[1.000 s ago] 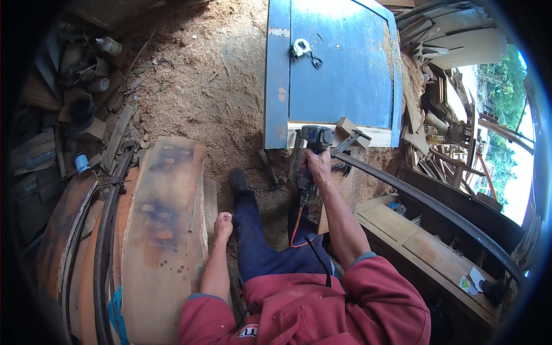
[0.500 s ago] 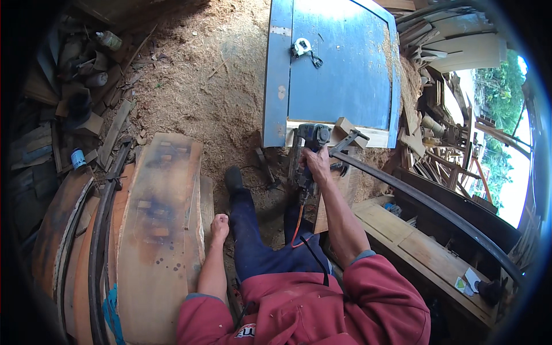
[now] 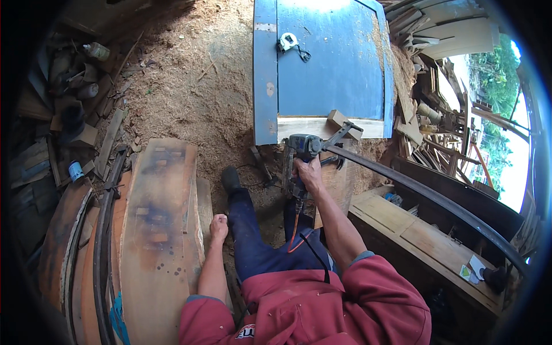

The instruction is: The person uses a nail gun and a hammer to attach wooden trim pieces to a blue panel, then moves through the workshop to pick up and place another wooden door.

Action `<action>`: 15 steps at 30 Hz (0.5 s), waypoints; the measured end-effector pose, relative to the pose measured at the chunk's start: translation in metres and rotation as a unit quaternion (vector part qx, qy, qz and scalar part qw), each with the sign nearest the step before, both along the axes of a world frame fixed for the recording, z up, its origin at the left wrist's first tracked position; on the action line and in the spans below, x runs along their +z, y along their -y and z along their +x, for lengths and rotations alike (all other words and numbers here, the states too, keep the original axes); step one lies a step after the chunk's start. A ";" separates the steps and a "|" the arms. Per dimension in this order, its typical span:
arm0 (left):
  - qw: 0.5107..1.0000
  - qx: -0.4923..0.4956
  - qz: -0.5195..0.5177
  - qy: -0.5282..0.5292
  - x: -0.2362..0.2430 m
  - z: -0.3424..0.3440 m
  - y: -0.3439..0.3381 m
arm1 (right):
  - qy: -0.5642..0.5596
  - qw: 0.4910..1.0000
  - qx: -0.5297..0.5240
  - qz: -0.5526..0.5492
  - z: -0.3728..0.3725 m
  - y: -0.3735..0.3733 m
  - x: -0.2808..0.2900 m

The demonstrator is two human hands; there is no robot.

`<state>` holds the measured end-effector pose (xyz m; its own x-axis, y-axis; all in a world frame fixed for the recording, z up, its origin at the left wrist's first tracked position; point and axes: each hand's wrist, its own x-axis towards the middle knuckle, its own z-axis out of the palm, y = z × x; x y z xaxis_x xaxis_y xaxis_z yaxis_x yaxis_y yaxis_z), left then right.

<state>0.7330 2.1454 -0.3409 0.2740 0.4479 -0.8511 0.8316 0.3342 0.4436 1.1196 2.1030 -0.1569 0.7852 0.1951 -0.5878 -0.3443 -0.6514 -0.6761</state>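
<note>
My right hand (image 3: 309, 173) is wrapped round the grip of an air nail gun (image 3: 302, 143), from which an orange hose (image 3: 295, 232) runs down by my leg. The gun hangs just off the near edge of a blue wooden panel (image 3: 328, 69), beside an unpainted wood strip (image 3: 302, 127) along that edge. A small wooden block (image 3: 344, 125) sits on the strip, against the end of a long metal bar clamp (image 3: 408, 183). My left hand (image 3: 219, 227) hangs beside my left thigh, fingers curled closed, with nothing visible in it.
A tape measure (image 3: 287, 42) lies on the panel. Broad wooden boards (image 3: 155, 230) stand close on my left. On my right is a long wooden bench or box (image 3: 414, 241). Wood shavings (image 3: 190, 86) cover the floor, and scrap wood (image 3: 443, 86) is heaped at the far right.
The panel and the nail gun have shifted slightly left in the view. My right hand keeps its hold, and the gun has tilted a little. My left hand is as before.
</note>
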 end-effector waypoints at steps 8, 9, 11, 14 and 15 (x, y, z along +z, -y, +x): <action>1.000 -0.020 0.017 0.011 0.006 -0.001 0.001 | 0.066 0.996 -0.050 0.015 -0.012 0.012 0.002; 0.999 -0.029 0.037 0.026 0.005 -0.004 -0.001 | 0.063 0.996 -0.055 0.018 -0.012 0.018 0.001; 0.998 -0.037 0.037 0.018 0.004 -0.011 -0.005 | 0.073 0.993 -0.088 0.007 -0.009 0.031 0.000; 0.995 -0.072 0.062 0.008 0.006 -0.019 -0.011 | 0.078 0.989 -0.125 0.018 -0.005 0.038 0.004; 0.997 -0.064 0.029 -0.026 0.011 -0.017 -0.016 | 0.067 0.988 -0.139 0.015 -0.002 0.043 0.005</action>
<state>0.7157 2.1609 -0.3295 0.2882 0.4617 -0.8389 0.8882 0.1985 0.4143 1.1176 2.0604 -0.1518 0.8809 -0.0239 -0.4727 -0.4141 -0.5227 -0.7452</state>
